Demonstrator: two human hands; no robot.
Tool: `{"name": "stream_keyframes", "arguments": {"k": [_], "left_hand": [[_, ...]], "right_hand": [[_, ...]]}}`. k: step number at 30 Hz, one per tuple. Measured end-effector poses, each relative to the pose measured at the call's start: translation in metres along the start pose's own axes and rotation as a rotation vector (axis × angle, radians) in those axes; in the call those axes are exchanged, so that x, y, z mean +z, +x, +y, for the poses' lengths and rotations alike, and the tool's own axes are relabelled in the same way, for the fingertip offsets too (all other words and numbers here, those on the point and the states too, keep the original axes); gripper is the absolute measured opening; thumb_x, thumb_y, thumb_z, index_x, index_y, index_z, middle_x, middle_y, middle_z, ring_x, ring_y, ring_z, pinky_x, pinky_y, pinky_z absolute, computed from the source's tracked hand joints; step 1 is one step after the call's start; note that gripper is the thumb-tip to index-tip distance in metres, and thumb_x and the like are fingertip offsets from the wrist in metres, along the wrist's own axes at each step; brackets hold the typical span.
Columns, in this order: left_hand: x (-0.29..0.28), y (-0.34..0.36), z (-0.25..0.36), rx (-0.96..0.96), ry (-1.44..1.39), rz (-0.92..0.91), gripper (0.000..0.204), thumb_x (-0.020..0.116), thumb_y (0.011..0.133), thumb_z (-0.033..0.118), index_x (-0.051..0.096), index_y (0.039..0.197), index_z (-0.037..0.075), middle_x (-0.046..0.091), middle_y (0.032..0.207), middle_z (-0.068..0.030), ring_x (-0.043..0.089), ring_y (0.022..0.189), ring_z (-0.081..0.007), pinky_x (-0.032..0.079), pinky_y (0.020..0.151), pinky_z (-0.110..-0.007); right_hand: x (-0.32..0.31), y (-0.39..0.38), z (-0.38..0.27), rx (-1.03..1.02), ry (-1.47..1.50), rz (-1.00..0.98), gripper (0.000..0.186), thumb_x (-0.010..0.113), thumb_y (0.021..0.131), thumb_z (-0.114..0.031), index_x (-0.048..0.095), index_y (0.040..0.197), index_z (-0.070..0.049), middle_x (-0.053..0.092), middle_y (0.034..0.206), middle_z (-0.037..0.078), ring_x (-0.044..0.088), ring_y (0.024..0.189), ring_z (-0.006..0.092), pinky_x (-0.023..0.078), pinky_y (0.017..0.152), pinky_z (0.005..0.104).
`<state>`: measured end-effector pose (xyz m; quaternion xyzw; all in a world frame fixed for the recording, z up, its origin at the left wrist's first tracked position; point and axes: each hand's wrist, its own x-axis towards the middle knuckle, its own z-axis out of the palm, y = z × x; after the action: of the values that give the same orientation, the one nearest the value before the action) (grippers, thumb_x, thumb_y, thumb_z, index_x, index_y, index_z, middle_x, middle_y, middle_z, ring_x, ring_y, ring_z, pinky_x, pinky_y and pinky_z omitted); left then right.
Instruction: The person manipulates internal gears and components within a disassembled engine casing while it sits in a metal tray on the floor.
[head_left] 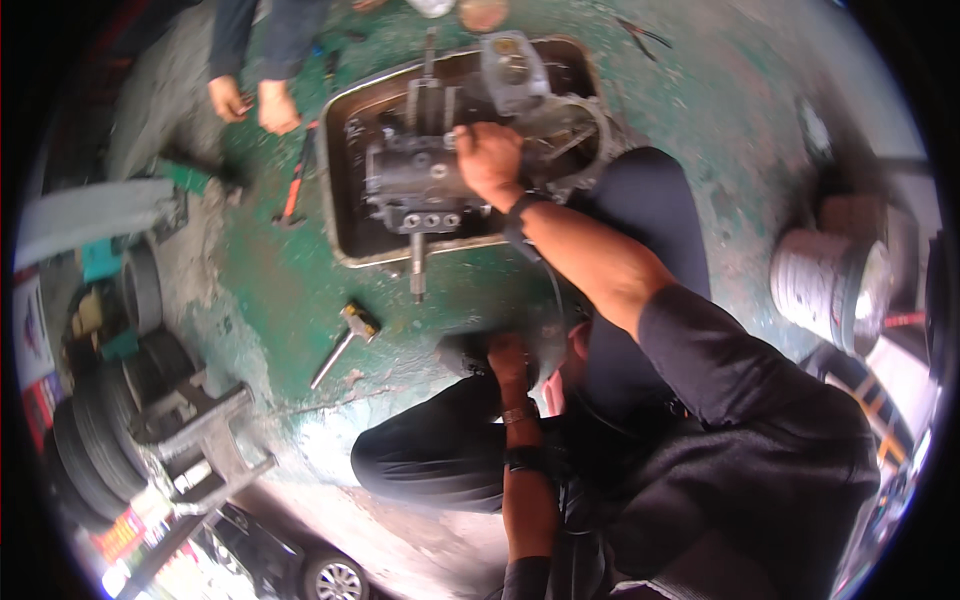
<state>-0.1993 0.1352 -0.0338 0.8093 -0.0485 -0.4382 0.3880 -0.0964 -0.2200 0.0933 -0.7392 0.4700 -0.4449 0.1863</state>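
A dark metal gearbox-like assembly [405, 172] lies in a shallow metal tray [375, 259] on the floor, with a shaft [418, 272] sticking out over the near rim. My right hand [488, 160] is on top of it, fingers curled in at its right part; what they grip, if anything, is hidden. A grey housing piece [513, 72] sits at the tray's far side, and an open round casing [575, 140] is at its right. My left hand [508, 355] hangs low between my knees, near my dark shoe; its fingers are lost in shadow.
A hammer [358, 322] lies before the tray, a red-handled tool [295, 185] to its left, pliers [640, 35] at the far right. Another person's hands [278, 108] hover at the far left. Tyres [100, 430] and a metal bracket [200, 450] stand left; a white drum [820, 285] right.
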Motion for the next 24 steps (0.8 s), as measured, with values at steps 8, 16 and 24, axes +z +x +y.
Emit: {"name": "stream_keyframes", "arguments": {"k": [8, 16, 24], "left_hand": [[0.032, 0.006, -0.008, 0.242, 0.070, 0.174, 0.017, 0.053, 0.083, 0.015, 0.057, 0.070, 0.005, 0.058, 0.058, -0.0057, 0.055, 0.048, -0.0141, 0.042, 0.041, -0.029], [0.060, 0.007, 0.022, 0.193, 0.181, 0.252, 0.024, 0.057, 0.082, 0.022, 0.063, 0.066, 0.005, 0.061, 0.059, -0.0076, 0.059, 0.051, -0.0167, 0.044, 0.048, -0.031], [0.077, 0.015, 0.033, 0.059, -0.056, 0.239, 0.029, 0.056, 0.084, 0.029, 0.064, 0.073, 0.004, 0.064, 0.068, -0.0155, 0.065, 0.066, -0.0319, 0.049, 0.061, -0.040]], "right_hand": [[0.007, -0.005, 0.013, -0.014, -0.031, -0.028, 0.034, 0.055, 0.085, -0.032, 0.056, 0.062, -0.007, 0.059, 0.065, 0.016, 0.057, 0.063, 0.0366, 0.044, 0.062, 0.0491], [-0.003, -0.006, 0.029, -0.008, -0.020, -0.125, 0.039, 0.045, 0.091, -0.035, 0.064, 0.076, -0.005, 0.063, 0.079, 0.018, 0.059, 0.074, 0.0392, 0.045, 0.069, 0.0478], [0.003, -0.009, 0.036, 0.078, -0.061, -0.186, 0.044, 0.042, 0.092, -0.040, 0.062, 0.077, -0.003, 0.062, 0.080, 0.021, 0.057, 0.079, 0.0443, 0.043, 0.072, 0.0521]]}}
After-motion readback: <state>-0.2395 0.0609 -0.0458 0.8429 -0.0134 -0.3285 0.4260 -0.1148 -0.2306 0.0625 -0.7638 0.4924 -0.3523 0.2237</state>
